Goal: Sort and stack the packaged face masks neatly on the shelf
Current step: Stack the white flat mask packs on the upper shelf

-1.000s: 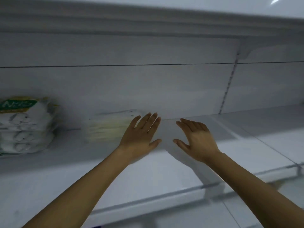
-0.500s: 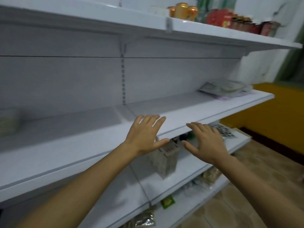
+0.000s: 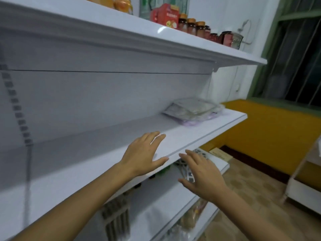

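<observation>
Fingers [image 3: 149, 135] nearer masks [image 3: 191, 111] (still spread)

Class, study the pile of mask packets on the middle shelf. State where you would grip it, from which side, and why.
Probably by its two short ends, one hand each side, reaching in from the open front of the shelf. The pile of mask packets lies flat and skewed, so a one-edge pinch would likely let packets slide apart.

View: one head-worn camera (wide-angle).
Facing: forward and down, turned rightward along the middle shelf [image 3: 199, 134].
Nearness: close to its front edge.
</observation>
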Tool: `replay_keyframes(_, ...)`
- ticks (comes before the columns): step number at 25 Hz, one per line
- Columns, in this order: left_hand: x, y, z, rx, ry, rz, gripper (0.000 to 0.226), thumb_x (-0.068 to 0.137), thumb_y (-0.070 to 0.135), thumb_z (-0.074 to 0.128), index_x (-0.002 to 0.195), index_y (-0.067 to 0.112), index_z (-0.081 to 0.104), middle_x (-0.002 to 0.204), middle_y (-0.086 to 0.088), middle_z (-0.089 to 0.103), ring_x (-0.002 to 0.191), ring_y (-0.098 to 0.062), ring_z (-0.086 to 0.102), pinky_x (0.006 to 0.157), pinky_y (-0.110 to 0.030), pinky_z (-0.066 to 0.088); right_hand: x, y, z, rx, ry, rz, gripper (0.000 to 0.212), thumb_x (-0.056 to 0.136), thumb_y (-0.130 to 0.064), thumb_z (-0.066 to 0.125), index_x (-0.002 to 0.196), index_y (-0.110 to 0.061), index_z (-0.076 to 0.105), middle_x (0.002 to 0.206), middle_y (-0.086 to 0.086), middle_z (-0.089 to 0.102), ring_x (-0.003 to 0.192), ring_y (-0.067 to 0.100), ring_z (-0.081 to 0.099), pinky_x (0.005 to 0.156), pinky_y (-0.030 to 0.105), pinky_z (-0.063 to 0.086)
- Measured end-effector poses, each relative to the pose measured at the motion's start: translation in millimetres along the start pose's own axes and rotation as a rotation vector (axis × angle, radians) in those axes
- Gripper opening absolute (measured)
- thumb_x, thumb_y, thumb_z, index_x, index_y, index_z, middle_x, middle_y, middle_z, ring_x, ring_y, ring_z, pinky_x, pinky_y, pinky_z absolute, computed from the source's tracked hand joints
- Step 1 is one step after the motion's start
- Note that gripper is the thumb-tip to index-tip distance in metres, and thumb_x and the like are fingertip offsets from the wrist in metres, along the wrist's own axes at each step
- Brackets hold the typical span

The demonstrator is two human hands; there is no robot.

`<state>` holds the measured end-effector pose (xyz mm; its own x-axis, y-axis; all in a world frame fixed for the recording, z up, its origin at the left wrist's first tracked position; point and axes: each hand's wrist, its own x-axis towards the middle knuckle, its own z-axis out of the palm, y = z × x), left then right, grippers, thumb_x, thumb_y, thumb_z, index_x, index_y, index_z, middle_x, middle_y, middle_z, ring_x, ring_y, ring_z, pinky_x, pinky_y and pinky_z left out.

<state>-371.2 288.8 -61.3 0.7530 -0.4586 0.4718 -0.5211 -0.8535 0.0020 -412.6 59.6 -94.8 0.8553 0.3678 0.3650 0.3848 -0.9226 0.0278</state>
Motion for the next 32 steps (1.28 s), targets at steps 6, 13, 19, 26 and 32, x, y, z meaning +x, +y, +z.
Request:
replay_keyframes(6,154,5,67,-0.05,-0.04,-0.016,0.088,0.075,0.075,0.018,0.146,0.025,0.031,0.15,0.004,0.037,0.135,-0.017,0.038,0.103,-0.037,0.037,87,141,18,0.029,0.061,0.077,0.069,0.087,-0.066,0.039,0.145,-0.028,0.034,0.151,-0.003,0.036,0.132,0.018,0.043,0.1,0.035,0.043)
replay_keyframes(13,249,-6,128,-0.085,-0.064,-0.157,0.074,0.082,0.065,0.039,0.144,0.025,0.034,0.146,0.004,0.043,0.129,-0.021,0.044,0.096,-0.036,0.043,207,251,62,0.134,0.144,-0.017,0.063,0.086,-0.056,0.049,0.135,-0.016,0.048,0.137,0.005,0.05,0.118,0.025,0.052,0.087,0.038,0.047)
replay_keyframes(19,363,17,182,-0.094,0.019,-0.357,0.072,0.085,0.066,0.041,0.145,0.028,0.033,0.152,0.005,0.033,0.136,-0.018,0.034,0.104,-0.032,0.036,322,359,96,0.238,0.308,-0.217,0.055,0.083,-0.048,0.045,0.121,-0.012,0.061,0.122,0.012,0.062,0.105,0.034,0.06,0.084,0.041,0.049)
replay_keyframes(26,464,37,256,-0.091,-0.011,-0.76,0.062,0.095,0.06,0.031,0.148,0.028,0.028,0.159,0.004,0.016,0.146,-0.015,0.014,0.118,-0.035,0.01,435,469,105,0.496,0.023,-0.149,0.055,0.096,-0.049,0.043,0.144,-0.022,0.039,0.146,0.001,0.043,0.133,0.021,0.038,0.106,0.03,0.029)
replay_keyframes(32,455,50,284,0.176,0.098,-0.758,0.075,0.085,0.066,0.016,0.145,0.026,0.038,0.156,0.004,0.027,0.144,-0.019,0.023,0.117,-0.037,0.008,420,473,167,0.269,0.022,-0.273,0.092,0.077,-0.072,-0.005,0.149,-0.025,0.031,0.153,0.006,0.035,0.142,0.022,0.027,0.116,0.035,0.007)
